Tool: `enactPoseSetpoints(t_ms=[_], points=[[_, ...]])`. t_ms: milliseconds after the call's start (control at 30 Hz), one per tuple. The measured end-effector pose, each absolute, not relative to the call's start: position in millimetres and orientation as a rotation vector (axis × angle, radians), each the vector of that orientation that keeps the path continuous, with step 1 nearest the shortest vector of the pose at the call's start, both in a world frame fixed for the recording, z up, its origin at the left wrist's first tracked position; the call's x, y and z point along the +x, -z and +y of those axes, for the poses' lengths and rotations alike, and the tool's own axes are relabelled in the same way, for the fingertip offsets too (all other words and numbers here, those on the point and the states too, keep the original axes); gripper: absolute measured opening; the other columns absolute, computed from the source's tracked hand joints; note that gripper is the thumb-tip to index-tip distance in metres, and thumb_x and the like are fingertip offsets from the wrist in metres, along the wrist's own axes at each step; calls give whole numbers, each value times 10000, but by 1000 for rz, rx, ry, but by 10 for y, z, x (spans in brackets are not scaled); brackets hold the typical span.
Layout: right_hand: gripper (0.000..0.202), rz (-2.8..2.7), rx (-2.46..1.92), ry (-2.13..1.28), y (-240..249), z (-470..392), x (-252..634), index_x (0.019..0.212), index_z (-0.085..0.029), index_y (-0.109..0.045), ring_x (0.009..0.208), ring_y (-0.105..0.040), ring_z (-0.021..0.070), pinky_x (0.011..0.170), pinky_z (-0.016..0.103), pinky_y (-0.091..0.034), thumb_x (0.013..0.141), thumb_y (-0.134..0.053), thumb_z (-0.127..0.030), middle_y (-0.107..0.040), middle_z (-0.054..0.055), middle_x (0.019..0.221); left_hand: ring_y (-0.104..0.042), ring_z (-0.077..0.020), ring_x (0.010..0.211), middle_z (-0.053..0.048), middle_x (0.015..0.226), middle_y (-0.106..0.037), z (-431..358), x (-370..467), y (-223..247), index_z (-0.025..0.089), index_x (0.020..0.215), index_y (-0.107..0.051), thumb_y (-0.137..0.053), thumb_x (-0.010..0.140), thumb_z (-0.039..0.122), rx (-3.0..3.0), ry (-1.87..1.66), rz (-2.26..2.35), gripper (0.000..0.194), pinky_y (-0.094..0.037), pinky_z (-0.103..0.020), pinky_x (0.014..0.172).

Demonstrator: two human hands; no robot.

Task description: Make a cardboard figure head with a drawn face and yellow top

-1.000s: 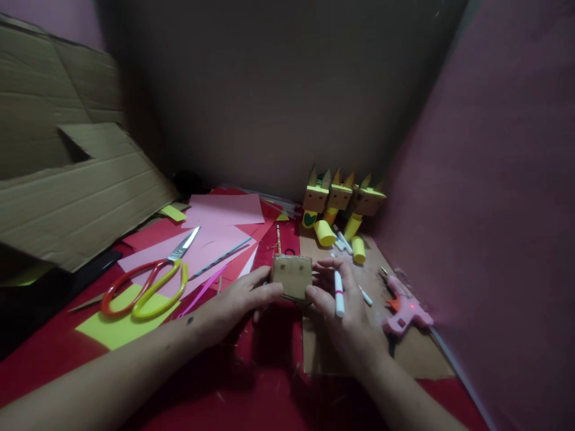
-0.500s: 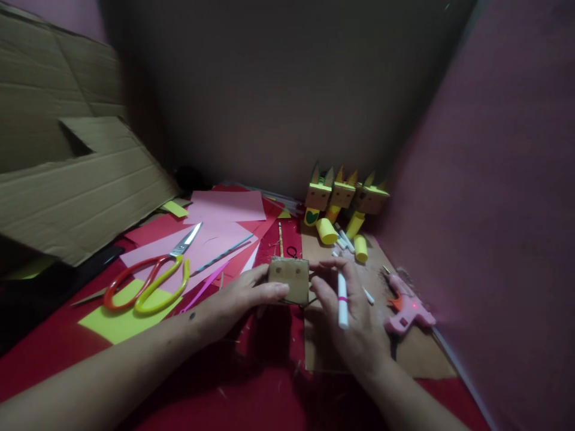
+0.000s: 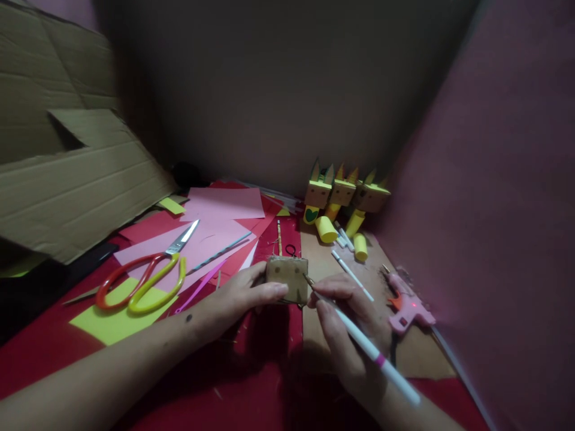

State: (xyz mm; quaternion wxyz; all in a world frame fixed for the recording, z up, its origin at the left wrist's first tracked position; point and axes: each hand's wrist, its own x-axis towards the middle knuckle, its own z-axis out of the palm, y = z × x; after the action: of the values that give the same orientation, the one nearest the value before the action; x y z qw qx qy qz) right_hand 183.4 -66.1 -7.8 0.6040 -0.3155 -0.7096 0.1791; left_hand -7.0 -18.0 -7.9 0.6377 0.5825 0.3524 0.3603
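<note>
A small cardboard box [image 3: 290,286] with two dark round dots on its front is held in my left hand [image 3: 251,293], thumb across the front and fingers behind it. My right hand [image 3: 353,323] pinches a white pen [image 3: 359,341] with a magenta band. The pen's metallic tip is at the right dot; whether it touches the cardboard I cannot tell. Behind the box lie a thin patterned stick [image 3: 279,238] and a small black loop [image 3: 291,250].
Red-and-yellow-handled scissors [image 3: 148,281] lie on pink and yellow paper [image 3: 224,203] at the left. A pink glue gun [image 3: 409,308] with a red light rests right on a cardboard sheet [image 3: 422,353]. Eared cardboard figures [image 3: 318,194] stand behind yellow rolls [image 3: 326,230]. Large cardboard [image 3: 85,185] leans left.
The pen has swung round in my right hand, and its tip now points at the right dot on the box. My left hand keeps its hold; the view shifted slightly.
</note>
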Motion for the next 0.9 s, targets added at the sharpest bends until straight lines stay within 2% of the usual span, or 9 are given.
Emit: enactPoseSetpoints(t_ms=[400, 900], points=[[216, -1682, -767, -366, 118, -610, 1813, 1013, -207, -603, 760, -605, 130, 649, 261, -493, 887, -539, -44, -600, 7, 871, -576, -347, 1263, -160, 1356, -645, -189, -71, 6, 112, 1337, -543, -696, 757, 445, 1404, -787, 859, 686, -440, -432, 1050], [200, -1689, -768, -362, 176, -589, 1819, 1003, -209, -593, 779, -595, 126, 683, 267, -480, 899, -540, -47, -594, -1, 871, -593, -351, 1241, -150, 1318, -671, -165, -70, 57, 142, 1301, -586, -715, 733, 463, 1422, -786, 902, 665, -458, -434, 1039]])
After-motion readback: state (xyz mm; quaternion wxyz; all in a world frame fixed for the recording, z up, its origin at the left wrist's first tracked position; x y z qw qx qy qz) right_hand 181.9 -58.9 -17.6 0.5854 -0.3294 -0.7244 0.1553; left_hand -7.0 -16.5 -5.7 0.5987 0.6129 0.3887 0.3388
